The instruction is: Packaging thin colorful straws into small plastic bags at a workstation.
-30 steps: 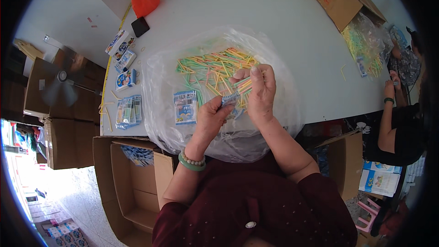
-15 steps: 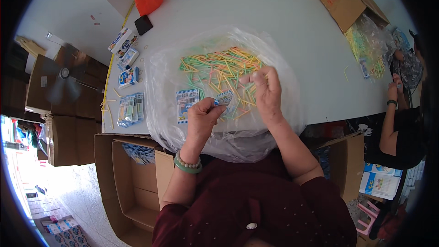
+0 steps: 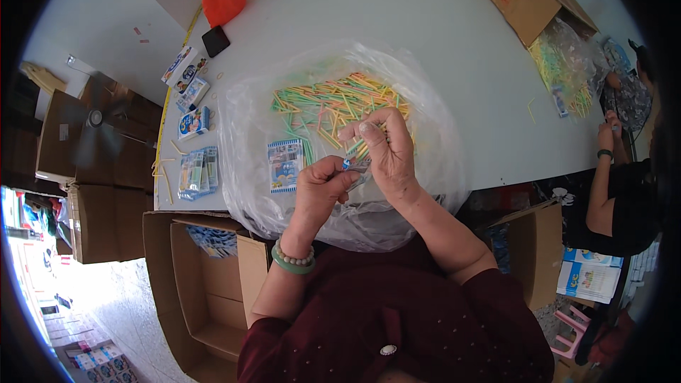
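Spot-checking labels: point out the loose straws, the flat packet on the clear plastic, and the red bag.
Loose straws point(image 3: 340, 93): head view, denser upper part of the spread.
Flat packet point(image 3: 286, 166): head view, middle of its upward face.
Red bag point(image 3: 225, 4): head view, middle of its body.

1. Flat blue-and-white packet, lying on the near-left part of the clear plastic bag: printed lettering, too small to read.
2. Blue-edged packets, left of the bag's near half: print illegible.
3. Small blue-and-white carton, left of the bag's middle: bold lettering, blurred.
4. Brown cardboard box, beyond the bag to the right: red characters, unclear.
5. White-and-blue printed stack, lower right of the bag: markings unreadable.
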A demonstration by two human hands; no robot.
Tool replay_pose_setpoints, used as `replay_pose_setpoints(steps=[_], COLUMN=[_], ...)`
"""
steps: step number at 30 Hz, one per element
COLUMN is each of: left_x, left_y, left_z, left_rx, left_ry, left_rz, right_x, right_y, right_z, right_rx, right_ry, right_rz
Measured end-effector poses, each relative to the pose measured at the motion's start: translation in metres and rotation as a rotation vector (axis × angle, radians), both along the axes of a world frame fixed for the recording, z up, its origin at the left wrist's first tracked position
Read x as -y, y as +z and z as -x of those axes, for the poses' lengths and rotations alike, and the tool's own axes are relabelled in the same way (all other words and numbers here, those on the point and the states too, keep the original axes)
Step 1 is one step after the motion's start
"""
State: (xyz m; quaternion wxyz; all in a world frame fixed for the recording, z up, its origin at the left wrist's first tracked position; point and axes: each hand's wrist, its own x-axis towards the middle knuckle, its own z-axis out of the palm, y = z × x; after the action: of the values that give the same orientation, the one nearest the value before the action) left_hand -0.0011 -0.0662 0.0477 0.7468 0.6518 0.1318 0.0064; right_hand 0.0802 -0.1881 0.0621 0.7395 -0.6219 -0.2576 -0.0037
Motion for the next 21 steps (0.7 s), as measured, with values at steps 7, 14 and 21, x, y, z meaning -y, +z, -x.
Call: replay_pose_setpoints(steps=[7, 14, 21], left_x=[0.001, 0.000, -0.002], left_y=[0.000, 0.000, -0.002], left_z=[-0.001, 0.001, 0.001], left_rx=[0.046, 0.047, 0.047], left_ry=[-0.002, 0.008, -0.019], left_rz=[0.049, 0.089, 0.168], right_x=[0.015, 0.020, 0.021], right_y=[-0.007, -0.008, 0.003], right_z=[-0.001, 0.000, 0.000], right_rx=[-0.044, -0.022, 0.144], right_ry=[0.173, 0.223, 0.270], right_rz=[-0.129, -0.226, -0.271])
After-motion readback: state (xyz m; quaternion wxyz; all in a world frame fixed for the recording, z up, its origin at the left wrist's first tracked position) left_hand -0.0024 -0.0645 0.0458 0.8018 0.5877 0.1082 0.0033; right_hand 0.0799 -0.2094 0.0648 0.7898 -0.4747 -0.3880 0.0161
